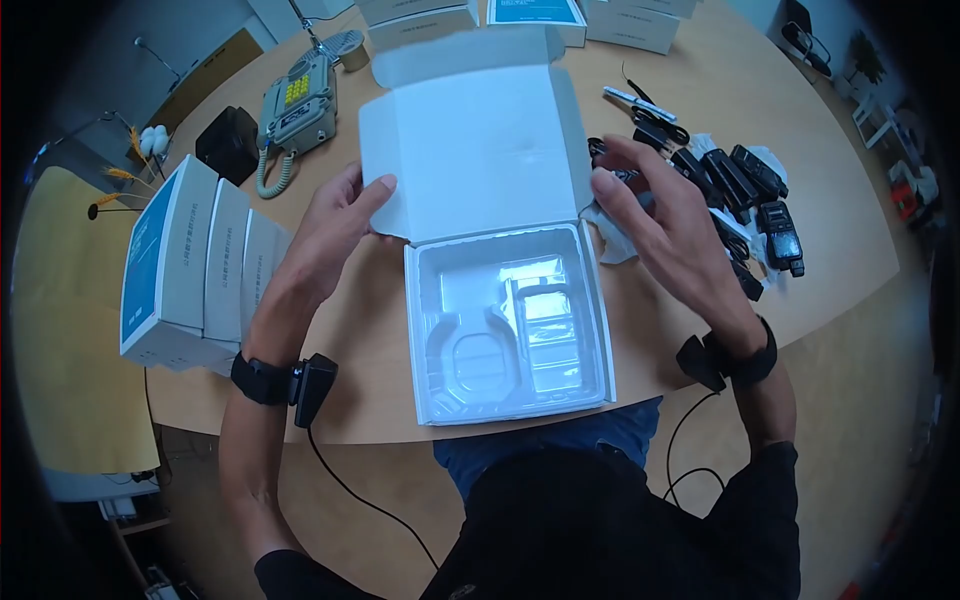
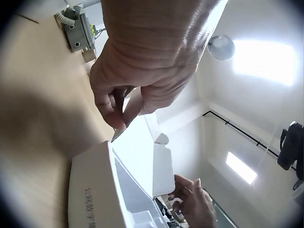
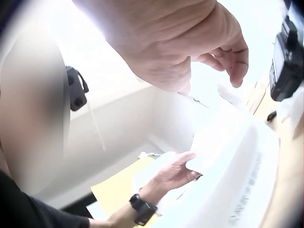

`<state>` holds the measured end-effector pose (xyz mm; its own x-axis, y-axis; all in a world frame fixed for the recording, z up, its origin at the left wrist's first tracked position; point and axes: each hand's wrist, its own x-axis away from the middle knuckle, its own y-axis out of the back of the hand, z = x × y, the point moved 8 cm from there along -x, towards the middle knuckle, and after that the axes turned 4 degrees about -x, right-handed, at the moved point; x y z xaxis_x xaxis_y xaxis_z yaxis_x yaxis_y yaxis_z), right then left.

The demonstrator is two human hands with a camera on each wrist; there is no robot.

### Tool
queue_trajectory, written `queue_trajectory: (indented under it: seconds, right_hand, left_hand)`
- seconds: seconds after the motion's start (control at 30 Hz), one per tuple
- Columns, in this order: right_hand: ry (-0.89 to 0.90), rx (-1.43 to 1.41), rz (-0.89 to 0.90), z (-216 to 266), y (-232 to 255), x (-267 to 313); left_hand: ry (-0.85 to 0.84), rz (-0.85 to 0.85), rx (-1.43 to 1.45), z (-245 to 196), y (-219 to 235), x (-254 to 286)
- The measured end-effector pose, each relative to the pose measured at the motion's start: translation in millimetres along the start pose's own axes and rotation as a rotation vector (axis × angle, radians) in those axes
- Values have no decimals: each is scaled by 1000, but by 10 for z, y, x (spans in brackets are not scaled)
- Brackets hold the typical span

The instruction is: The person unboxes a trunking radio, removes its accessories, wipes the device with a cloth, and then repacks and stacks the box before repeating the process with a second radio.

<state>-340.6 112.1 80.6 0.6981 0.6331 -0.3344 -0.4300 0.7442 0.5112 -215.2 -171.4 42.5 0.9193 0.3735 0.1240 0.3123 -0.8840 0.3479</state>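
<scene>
Left hand (image 1: 335, 215) grip pinching box lid (image 1: 470, 150), right hand (image 1: 660, 220) grip loose, black radios (image 1: 745, 185) beside, boxes (image 1: 200, 265) left

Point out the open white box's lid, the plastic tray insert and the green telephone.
lid (image 1: 480, 150), head view, middle of the inner face.
plastic tray insert (image 1: 505, 320), head view, centre of the moulded recesses.
green telephone (image 1: 298, 105), head view, on its body.

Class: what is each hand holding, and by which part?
The left hand pinches the open white box by its lid's left edge. The right hand holds nothing visible.
</scene>
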Motion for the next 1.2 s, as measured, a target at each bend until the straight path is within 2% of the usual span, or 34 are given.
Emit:
queue_trajectory:
  seconds: [0.03, 0.1, 0.17, 0.23, 0.27, 0.3, 0.37, 0.5, 0.57, 0.6, 0.63, 0.7, 0.77, 0.83, 0.87, 0.9, 0.97, 1.0, 1.03, 1.1, 1.13, 1.17, 1.2]
  right_hand:
    - [-7, -6, -4, -26, -11, -41]
    - [-115, -192, 133, -147, -154, -175]
    - [-223, -365, 272, -230, -192, -268]
    - [-173, -323, 354, -121, -191, -286]
    - [-111, -271, 291, -54, -171, -258]
    - [-21, -227, 308, -10, -166, -224]
    - [59, -212, 327, 26, -179, -126]
    - [-2, -155, 388, 106, -155, 59]
    - [217, -78, 366, 273, -145, 152]
    - [297, 0, 386, 301, -158, 214]
    - [291, 6, 382, 332, -143, 235]
    - [243, 57, 374, 387, -134, 262]
    - [218, 64, 386, 287, -137, 284]
    - [275, 221, 407, 193, -175, 360]
    - [188, 194, 431, 86, -200, 376]
    - [189, 193, 432, 62, -221, 414]
    - [344, 359, 303, 152, -191, 478]
    - [154, 255, 382, 43, -216, 433]
    - [155, 254, 383, 34, -236, 369]
    - [344, 199, 294, 152, -214, 176]
    - [401, 168, 300, 200, -201, 99]
    - [406, 143, 297, 174, -199, 34]
    - [322, 65, 309, 146, -191, -3]
  left_hand:
    - [5, 6, -7, -4, -25, 35]
    - [-128, -59, -15, -160, -29, 140]
    - [-168, -109, -88, -227, -35, 245]
    - [-195, -175, -159, -290, 47, 391]
    - [-141, -99, -266, -299, 20, 454]
    - [-85, -19, -369, -279, -21, 509]
    - [-52, -14, -398, -256, -24, 607]
    - [6, 51, -435, -332, -154, 797]
    - [35, 67, -424, -294, -204, 859]
    - [-84, 83, -420, -329, -230, 881]
    - [-203, 96, -412, -380, -252, 911]
    - [-148, 109, -330, -299, -240, 936]
    - [-206, 62, -421, -304, -207, 951]
    - [-212, 96, -446, -335, -223, 979]
    - [-212, 128, -472, -355, -239, 998]
    - [-210, 127, -472, -393, -233, 1006]
    - [-75, 159, -502, -345, -225, 1012]
    - [-221, 115, -565, -351, -226, 1030]
    - [-220, 114, -567, -298, -239, 1034]
    - [-144, 45, -470, -228, -243, 1016]
    - [-46, 75, -442, -239, -284, 1024]
    - [-51, 83, -437, -268, -292, 1006]
    - [-143, 110, -470, -345, -330, 973]
